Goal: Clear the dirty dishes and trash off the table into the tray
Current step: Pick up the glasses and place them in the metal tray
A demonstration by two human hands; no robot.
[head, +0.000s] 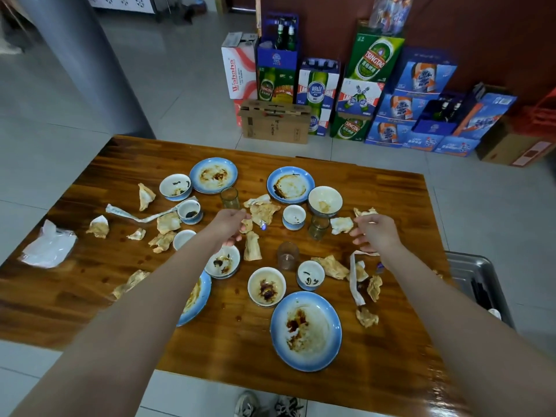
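**Table clearing: both hands out over the napkin litter, nothing cleared yet by the look of it**

Left hand (231, 225): reaches to the table centre, fingers curled down onto a small stained napkin (247, 225). Contact looks likely; whether it is actually pinched, I cannot tell.

Right hand (376, 233): half curled, with a gap between thumb and fingers and nothing seen in it. It hovers just beside another crumpled napkin (341, 225). My reading is that light trash is being gathered first, one hand per cluster, since paper lies between the dishes.

Tray (469, 260): metal, off the right edge of the table (75, 296) and below the right forearm. That puts it on the right hand's side for dropping things in. It holds some dark stick-like items and one small white object, which I cannot identify.

Containers on the table:
- Near plate (307, 332): blue-rimmed, with brown sauce smears and no solid food.
- Near bowl (266, 285): dark sauce residue at the bottom.
- Far bowl (325, 201): a paper scrap inside.
- Clear glass (288, 256): upright and appears empty.
- The other bowls and plates carry similar stains.

The dishes are separate and unstacked, so they would need stacking or individual trips.
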